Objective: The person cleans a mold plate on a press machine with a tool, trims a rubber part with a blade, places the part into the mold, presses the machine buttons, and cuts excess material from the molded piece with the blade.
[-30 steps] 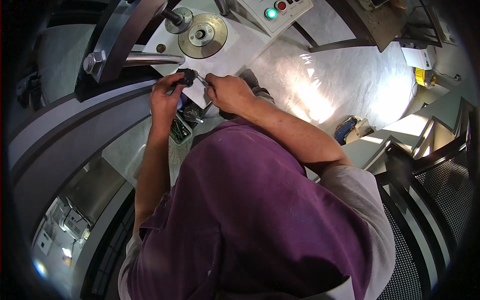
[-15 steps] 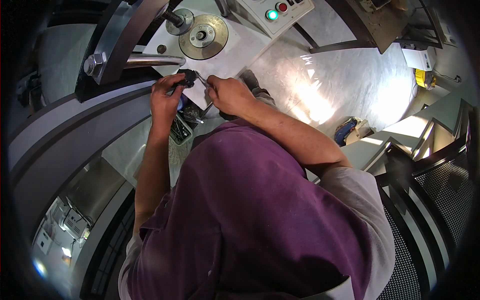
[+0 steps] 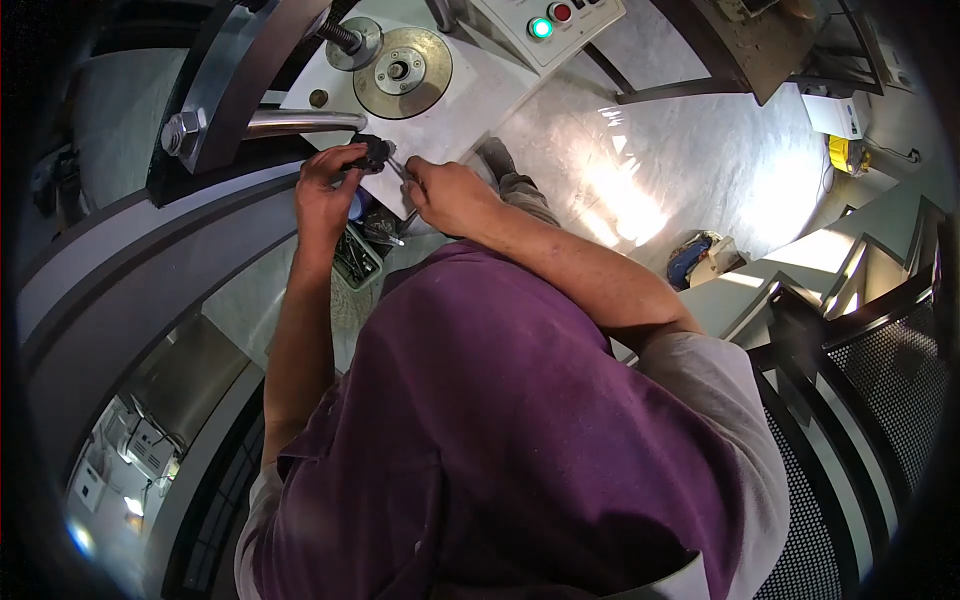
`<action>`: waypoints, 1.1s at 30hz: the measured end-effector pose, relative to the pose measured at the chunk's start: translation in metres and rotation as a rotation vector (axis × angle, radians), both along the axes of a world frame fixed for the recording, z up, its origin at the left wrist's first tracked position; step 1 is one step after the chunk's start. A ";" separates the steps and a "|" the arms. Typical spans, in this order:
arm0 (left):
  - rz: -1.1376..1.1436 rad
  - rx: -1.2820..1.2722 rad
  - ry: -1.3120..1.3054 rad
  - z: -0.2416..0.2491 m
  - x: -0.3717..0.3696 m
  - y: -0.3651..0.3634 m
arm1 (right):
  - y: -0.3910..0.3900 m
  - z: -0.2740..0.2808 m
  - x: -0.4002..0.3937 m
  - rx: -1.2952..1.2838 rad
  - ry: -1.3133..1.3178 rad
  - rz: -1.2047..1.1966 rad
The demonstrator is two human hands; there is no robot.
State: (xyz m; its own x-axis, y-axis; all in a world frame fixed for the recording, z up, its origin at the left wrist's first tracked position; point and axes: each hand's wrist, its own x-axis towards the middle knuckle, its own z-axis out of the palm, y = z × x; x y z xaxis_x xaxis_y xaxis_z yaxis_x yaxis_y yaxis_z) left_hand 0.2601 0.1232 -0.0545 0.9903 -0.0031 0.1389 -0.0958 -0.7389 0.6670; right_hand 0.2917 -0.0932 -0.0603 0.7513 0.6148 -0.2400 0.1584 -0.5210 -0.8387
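The left hand (image 3: 322,190) is pinching a small black, irregular part (image 3: 370,155) between its thumb and bent fingers. The right hand (image 3: 447,196) is curling closed around a slim, silvery metal tool (image 3: 398,167), whose tip is pointing at the part's right side; whether tip and part are touching is too small to tell. The black part is hovering over the near edge of a white, flat worktop (image 3: 470,90), just beside the end of a shiny round metal bar (image 3: 305,122). Farther back, a flat, brassy-grey disc (image 3: 425,88) with a bolted hub is lying on the worktop. A light-coloured control box (image 3: 545,52) is showing a lit green button (image 3: 541,28) beside a red one (image 3: 562,13). Below the left wrist, a greenish tray (image 3: 374,273) is holding dark items.
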 end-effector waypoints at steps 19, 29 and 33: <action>0.379 -0.347 0.024 0.003 -0.011 -0.045 | 0.008 0.006 -0.004 -0.007 0.107 -0.104; 0.411 -0.371 0.104 0.001 -0.010 -0.041 | 0.010 -0.003 -0.009 0.038 0.078 -0.099; 0.423 -0.369 0.097 0.001 -0.009 -0.040 | 0.009 -0.008 -0.009 -0.024 0.050 -0.039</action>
State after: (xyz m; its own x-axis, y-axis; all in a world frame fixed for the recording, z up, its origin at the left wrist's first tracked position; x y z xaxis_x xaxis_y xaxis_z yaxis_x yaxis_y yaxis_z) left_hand 0.2514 0.0829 -0.0538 0.9032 0.4277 -0.0362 0.2321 -0.4157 0.8794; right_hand 0.2831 -0.0837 -0.0686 0.7612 0.5789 -0.2923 0.0956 -0.5459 -0.8324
